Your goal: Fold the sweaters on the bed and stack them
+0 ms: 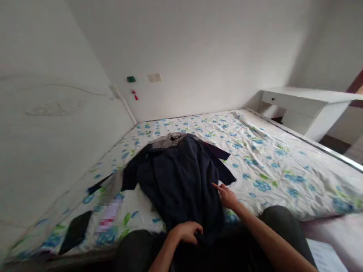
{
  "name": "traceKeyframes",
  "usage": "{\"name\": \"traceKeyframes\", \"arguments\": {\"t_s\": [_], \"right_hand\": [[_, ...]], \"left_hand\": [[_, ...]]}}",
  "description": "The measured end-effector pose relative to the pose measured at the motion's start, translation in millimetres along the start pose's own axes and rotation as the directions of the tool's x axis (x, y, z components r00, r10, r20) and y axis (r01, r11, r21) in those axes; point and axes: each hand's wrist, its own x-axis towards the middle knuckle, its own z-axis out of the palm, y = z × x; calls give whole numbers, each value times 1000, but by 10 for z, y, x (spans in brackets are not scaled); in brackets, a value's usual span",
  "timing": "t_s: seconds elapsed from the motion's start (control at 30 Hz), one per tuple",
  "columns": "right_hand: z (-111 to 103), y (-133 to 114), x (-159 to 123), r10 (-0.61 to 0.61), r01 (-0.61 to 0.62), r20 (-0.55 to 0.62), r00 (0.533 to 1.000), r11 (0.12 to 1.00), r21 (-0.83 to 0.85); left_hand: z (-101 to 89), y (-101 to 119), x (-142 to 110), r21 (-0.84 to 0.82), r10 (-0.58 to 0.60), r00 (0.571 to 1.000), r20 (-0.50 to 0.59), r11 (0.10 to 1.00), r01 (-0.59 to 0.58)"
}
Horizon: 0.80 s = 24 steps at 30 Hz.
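A dark navy coat (178, 177) with a grey patterned lining at its collar lies spread on the flowered bedsheet (255, 158). My left hand (187, 231) is closed on the coat's near hem, fingers curled into the fabric. My right hand (227, 195) rests flat on the coat's right edge with its fingers stretched out. My knees in dark trousers press against the bed's near edge.
A black flat object (75, 231) and a blurred pale item (109, 214) lie on the sheet at the near left. White walls meet at the bed's far left corner. A white desk (309, 104) stands beyond the bed's right side. A paper sheet (326, 257) lies at lower right.
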Motion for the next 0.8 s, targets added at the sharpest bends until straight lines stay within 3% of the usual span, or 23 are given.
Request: {"name": "traceKeyframes", "arguments": {"t_s": [0.07,0.17,0.23,0.27,0.3,0.4,0.47,0.5,0.57,0.6,0.63,0.67,0.7,0.73,0.8], "right_hand": [[-18,-51,34,-9,10,-45,999,1000,10],[-208,-107,73,-21,36,-185,982,997,76],[-465,-133,93,1,51,-311,951,986,160],[-621,-152,99,45,37,-362,931,976,215],[-788,-179,100,108,4,-395,912,962,272],[-1318,-344,36,278,-83,-493,825,921,380],[-1685,-509,-91,271,-9,-608,746,918,398],[-1874,-590,-181,239,60,-659,713,916,397],[-2249,-703,-395,143,200,-691,709,899,390],[-2423,-719,-507,81,251,-659,748,884,394],[-2575,-703,-613,3,282,-576,817,870,405],[-2693,-653,-708,-88,288,-435,896,861,420],[-2766,-573,-791,-175,267,-242,954,862,430],[-2785,-468,-861,-235,223,-24,972,879,423],[-2657,-204,-975,-217,105,345,913,943,316]], "left_hand": [[75,33,-19,-1,-40,999,-31,999,40],[112,75,-186,-101,-111,974,-196,991,92],[64,82,-426,-237,-188,901,-390,967,99],[18,75,-581,-314,-237,826,-512,946,77],[-40,59,-754,-381,-287,719,-633,924,33],[-265,-18,-1321,-438,-374,291,-881,876,-200],[-434,-61,-1669,-387,-398,57,-915,833,-395],[-515,-69,-1811,-356,-424,-21,-905,784,-509],[-638,-51,-2002,-281,-488,-96,-868,640,-715],[-668,-29,-2045,-256,-504,-95,-858,582,-772],[-665,-3,-2053,-265,-497,-64,-865,562,-784],[-627,20,-2032,-312,-467,3,-884,586,-748],[-548,35,-1986,-384,-419,116,-901,644,-661],[-433,37,-1924,-450,-367,260,-893,719,-529],[-120,-3,-1786,-476,-290,569,-770,854,-209]]}}
